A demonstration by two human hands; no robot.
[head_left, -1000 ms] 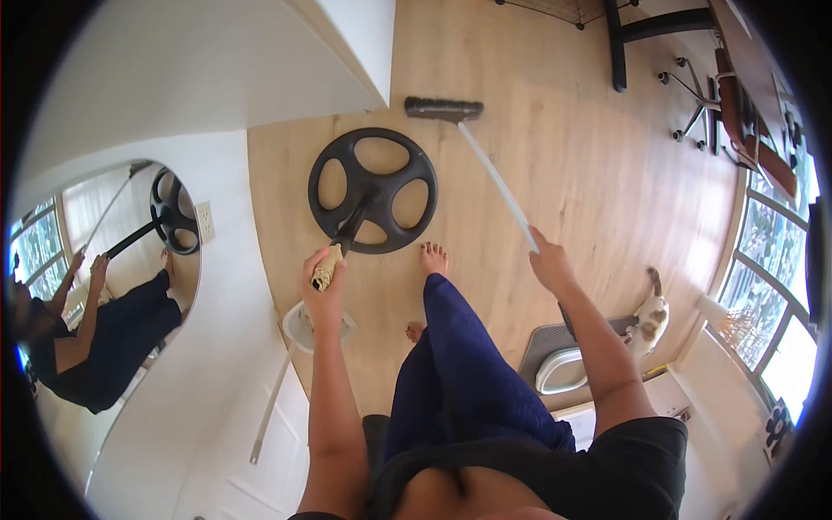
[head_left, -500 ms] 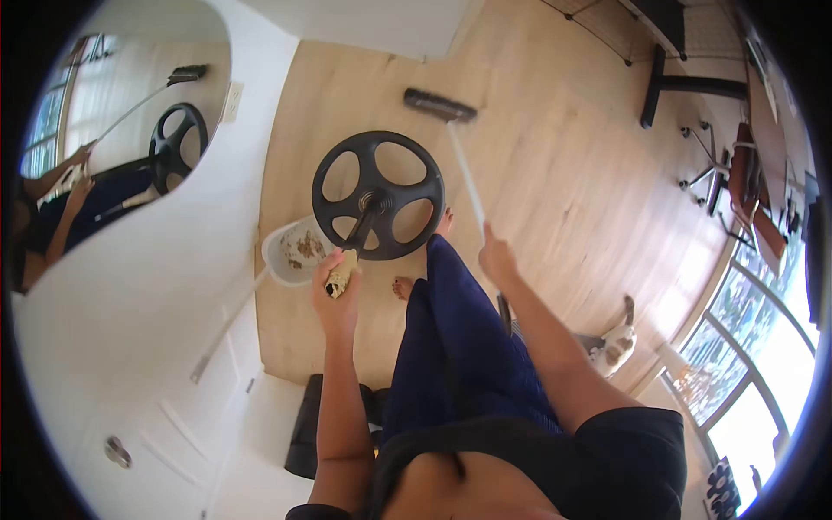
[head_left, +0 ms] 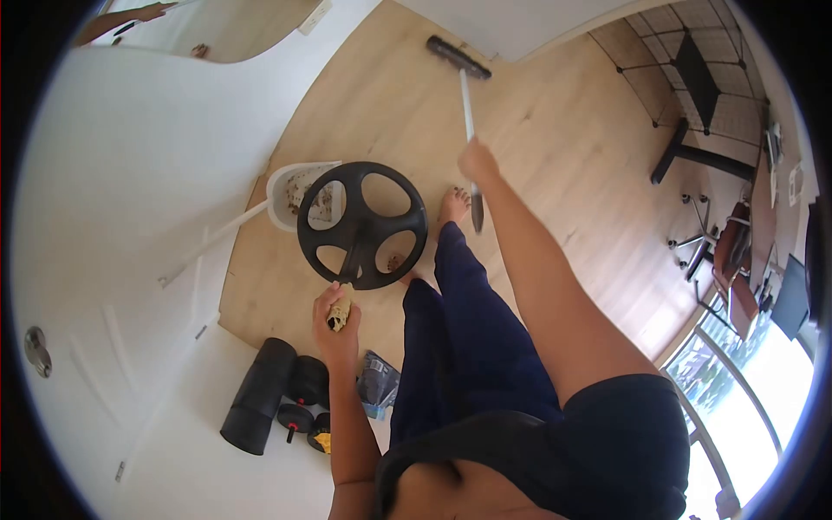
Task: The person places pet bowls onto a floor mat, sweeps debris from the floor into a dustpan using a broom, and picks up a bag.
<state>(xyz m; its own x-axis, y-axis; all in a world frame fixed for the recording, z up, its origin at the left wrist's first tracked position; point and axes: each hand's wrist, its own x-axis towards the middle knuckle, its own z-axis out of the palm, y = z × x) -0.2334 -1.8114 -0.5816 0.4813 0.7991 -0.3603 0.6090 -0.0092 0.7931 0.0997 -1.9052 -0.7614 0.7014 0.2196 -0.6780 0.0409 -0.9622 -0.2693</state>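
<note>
My left hand (head_left: pixel 337 322) is closed round the pole of a stand, near a torn beige end. The stand's round black base (head_left: pixel 362 201), with its large openings, is lifted and faces away from me. My right hand (head_left: pixel 479 162) grips the broom (head_left: pixel 468 102) by its white handle; the dark grip end sticks out below the fist. At the far end, the broom's black bristle head (head_left: pixel 458 57) lies on the floor near the white corner. A long-handled white dustpan (head_left: pixel 279 192) with brown debris in it sits partly behind the base.
At lower left, a rolled black mat (head_left: pixel 260 394) and dumbbells (head_left: pixel 299 418) lie by the wall. My bare foot (head_left: pixel 454 204) stands close to the base. A desk leg (head_left: pixel 711 159), a chair (head_left: pixel 732 260) and a wire rack (head_left: pixel 693 78) are on the right.
My right hand has pushed the broom forward, toward the white corner. My left hand still holds the stand, whose base now overlaps the dustpan. The view has turned, and the cat is out of sight.
</note>
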